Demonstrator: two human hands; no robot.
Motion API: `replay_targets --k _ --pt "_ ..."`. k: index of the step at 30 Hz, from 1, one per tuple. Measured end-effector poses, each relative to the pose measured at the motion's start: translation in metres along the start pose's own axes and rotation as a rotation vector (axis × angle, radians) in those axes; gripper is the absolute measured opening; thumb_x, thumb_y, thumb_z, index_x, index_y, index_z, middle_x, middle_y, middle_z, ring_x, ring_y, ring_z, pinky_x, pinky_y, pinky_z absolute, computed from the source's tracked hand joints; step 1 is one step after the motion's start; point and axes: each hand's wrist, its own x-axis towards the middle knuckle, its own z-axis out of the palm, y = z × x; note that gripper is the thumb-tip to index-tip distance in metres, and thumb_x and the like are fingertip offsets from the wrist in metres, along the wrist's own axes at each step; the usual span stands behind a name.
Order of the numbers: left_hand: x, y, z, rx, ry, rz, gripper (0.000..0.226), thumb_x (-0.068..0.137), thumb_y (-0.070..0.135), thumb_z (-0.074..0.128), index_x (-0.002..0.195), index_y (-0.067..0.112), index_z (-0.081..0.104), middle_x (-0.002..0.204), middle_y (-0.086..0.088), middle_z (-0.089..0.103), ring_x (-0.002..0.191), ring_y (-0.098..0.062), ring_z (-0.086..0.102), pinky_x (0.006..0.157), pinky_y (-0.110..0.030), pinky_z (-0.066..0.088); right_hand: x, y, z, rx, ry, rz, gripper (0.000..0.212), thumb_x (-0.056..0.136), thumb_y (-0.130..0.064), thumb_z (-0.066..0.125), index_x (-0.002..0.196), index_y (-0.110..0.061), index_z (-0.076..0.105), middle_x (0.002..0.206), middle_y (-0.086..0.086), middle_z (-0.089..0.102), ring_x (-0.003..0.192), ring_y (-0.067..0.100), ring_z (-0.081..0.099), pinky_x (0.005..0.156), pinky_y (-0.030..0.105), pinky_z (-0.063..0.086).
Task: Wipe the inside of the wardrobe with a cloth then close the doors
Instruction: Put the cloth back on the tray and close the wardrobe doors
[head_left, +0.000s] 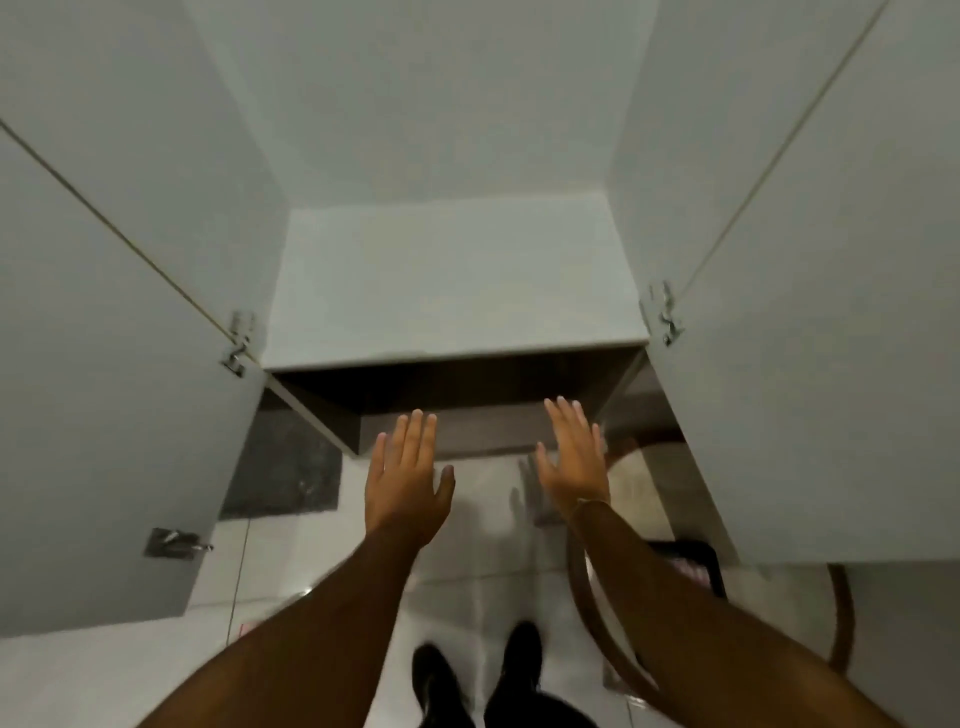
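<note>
The wardrobe stands open in front of me, its pale inner floor (452, 280) bare, with a dark brown front edge (447, 384) below it. The left door (109, 395) and the right door (810, 332) are both swung wide toward me. My left hand (408, 483) and my right hand (574, 457) are stretched out flat, fingers apart, in front of the wardrobe's base between the doors. Neither hand touches a door or holds anything. No cloth is in view.
Metal hinges sit at the left (240, 340) and right (662, 312) door joints, and a latch (174, 543) is on the left door. A brown curved chair frame (587, 587) stands at the lower right on the white tiled floor (467, 525). A dark mat (285, 467) lies left.
</note>
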Motion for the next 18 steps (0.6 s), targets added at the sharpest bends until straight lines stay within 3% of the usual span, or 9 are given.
replay_targets --k 2,7,18 --pt "0.024 -0.006 -0.046 0.032 0.091 -0.017 0.079 0.11 0.056 0.026 0.172 0.021 -0.007 0.183 -0.003 -0.008 0.169 -0.021 -0.012 0.138 -0.047 -0.006 0.033 -0.05 -0.032 -0.158 0.089 -0.159 0.07 0.108 -0.032 0.052 0.17 -0.027 0.021 0.179 -0.003 0.014 0.168 0.019 0.006 0.137 0.049 0.007" --pt "0.094 -0.011 -0.196 0.049 0.4 -0.056 0.076 0.109 0.057 0.013 0.17 0.022 -0.019 0.18 -0.001 -0.021 0.167 -0.02 -0.02 0.137 -0.048 -0.008 0.107 -0.166 -0.134 -0.409 0.388 -0.394 0.075 0.11 -0.047 0.04 0.172 -0.027 0.004 0.181 0.001 -0.003 0.168 0.027 -0.001 0.136 0.054 0.008" --pt "0.115 -0.001 -0.533 0.128 1.016 -0.025 0.078 0.108 0.058 0.018 0.171 0.023 -0.01 0.183 -0.004 -0.006 0.17 -0.026 -0.003 0.138 -0.052 0.002 0.125 -0.381 -0.385 -0.38 1.015 -0.586 0.081 0.103 -0.05 0.053 0.17 -0.024 0.015 0.179 0.007 0.017 0.166 0.031 0.019 0.13 0.059 0.017"
